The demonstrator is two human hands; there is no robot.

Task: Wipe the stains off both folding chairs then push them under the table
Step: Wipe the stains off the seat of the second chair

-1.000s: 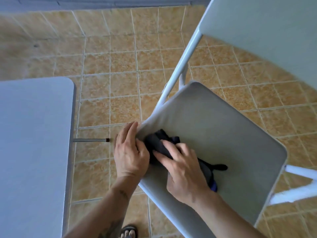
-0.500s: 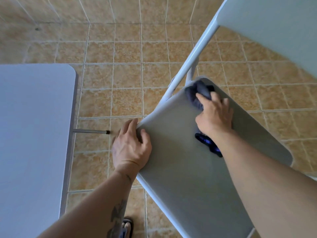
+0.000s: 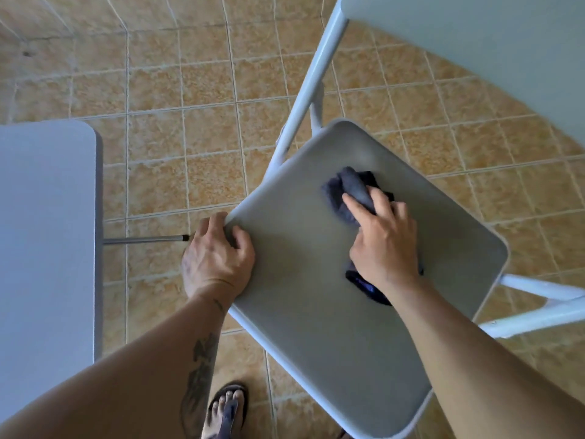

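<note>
A light grey folding chair stands in front of me, its seat [image 3: 304, 312] filling the middle of the view and its backrest [image 3: 474, 52] at the top right. My left hand [image 3: 218, 258] grips the seat's left corner. My right hand [image 3: 384, 245] presses a dark crumpled cloth [image 3: 348, 188] flat on the upper middle of the seat; part of the cloth sticks out under my wrist. No stain stands out on the seat. A second chair is not in view.
A grey table [image 3: 44, 248] fills the left side, with a thin metal leg bar [image 3: 145, 239] poking out toward the chair. The floor is tan tile [image 3: 177, 90]. My sandalled foot [image 3: 226, 410] is at the bottom, beside the seat's front edge.
My right hand with the cloth swept from the seat's left corner up to its back edge, then came back toward the middle. My left hand kept its grip on the corner.
</note>
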